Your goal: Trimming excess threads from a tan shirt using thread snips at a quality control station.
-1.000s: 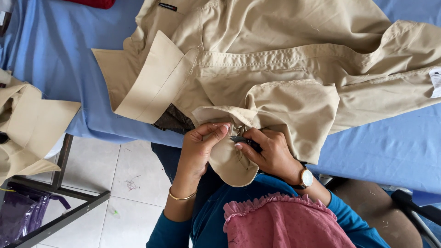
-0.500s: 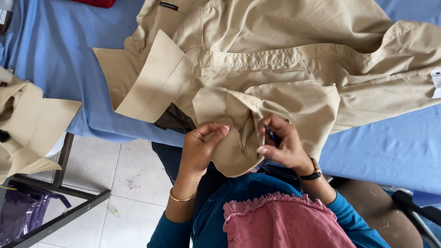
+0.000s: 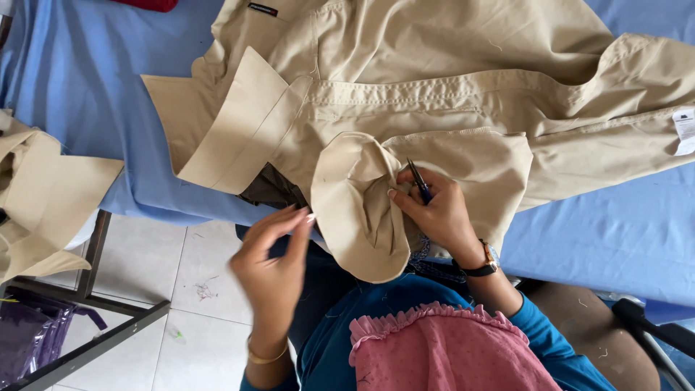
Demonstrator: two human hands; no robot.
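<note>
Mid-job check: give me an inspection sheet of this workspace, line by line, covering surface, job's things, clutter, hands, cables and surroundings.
Surface: table under a blue cloth, mostly covered by fabric.
Job's things: beige garment spread out, collar turned up at left; a rounded flap hangs over the table edge. Small snips, dark with a blue handle.
Clutter: more beige fabric pieces at far left; a red item at the top edge; a white label at right.
Hands: right hand holds the snips against the flap; left hand is off the fabric, fingertips pinched, blurred.
Cables: nothing seen.
Surroundings: tiled floor with thread scraps, dark metal frame, purple bag.
</note>
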